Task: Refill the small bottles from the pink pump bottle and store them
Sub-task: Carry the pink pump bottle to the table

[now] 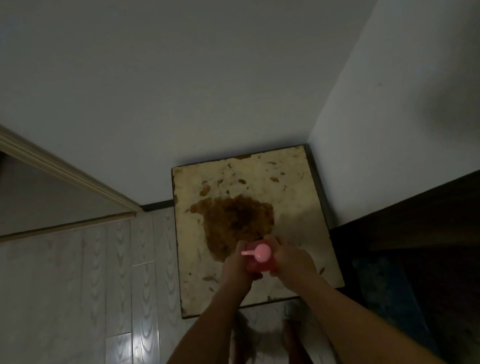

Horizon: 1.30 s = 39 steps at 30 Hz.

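The pink pump bottle (261,257) stands upright over the near middle of a small worn table (293,194), its round pump head facing me and its spout pointing left. My left hand (237,266) grips the bottle's left side and my right hand (293,260) grips its right side, fingers curled round the body. No small bottles are visible in the dim view.
The table sits in a room corner, white walls (193,83) behind and to its right. A dark piece of furniture (429,215) adjoins on the right. Pale wood-pattern floor (68,303) lies left, with a door frame (53,163) beyond. My feet (290,333) stand below the table's front edge.
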Each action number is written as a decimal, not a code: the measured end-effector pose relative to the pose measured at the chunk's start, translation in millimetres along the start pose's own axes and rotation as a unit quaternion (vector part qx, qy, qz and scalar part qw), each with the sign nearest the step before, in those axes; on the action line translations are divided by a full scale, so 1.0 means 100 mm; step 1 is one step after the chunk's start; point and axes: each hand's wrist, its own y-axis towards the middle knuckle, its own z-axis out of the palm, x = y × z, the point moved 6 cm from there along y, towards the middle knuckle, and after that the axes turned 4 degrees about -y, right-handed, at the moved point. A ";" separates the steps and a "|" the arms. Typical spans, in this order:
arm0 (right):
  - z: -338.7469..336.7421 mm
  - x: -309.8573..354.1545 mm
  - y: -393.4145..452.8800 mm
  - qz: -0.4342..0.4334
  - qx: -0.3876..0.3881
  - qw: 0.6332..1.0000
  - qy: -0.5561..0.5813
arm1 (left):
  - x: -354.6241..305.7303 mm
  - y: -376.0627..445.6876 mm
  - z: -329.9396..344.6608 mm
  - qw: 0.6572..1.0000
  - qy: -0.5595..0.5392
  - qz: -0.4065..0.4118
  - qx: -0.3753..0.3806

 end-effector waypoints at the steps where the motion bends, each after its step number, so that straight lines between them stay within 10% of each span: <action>1: -0.04 0.01 -0.01 -0.002 0.001 1.000 -0.003 | -0.03 0.00 -0.03 1.000 -0.003 0.006 -0.002; 39: -3.92 1.45 -0.12 -0.241 -0.113 0.903 0.336 | -2.42 -1.09 -2.98 0.892 -0.381 0.233 -0.074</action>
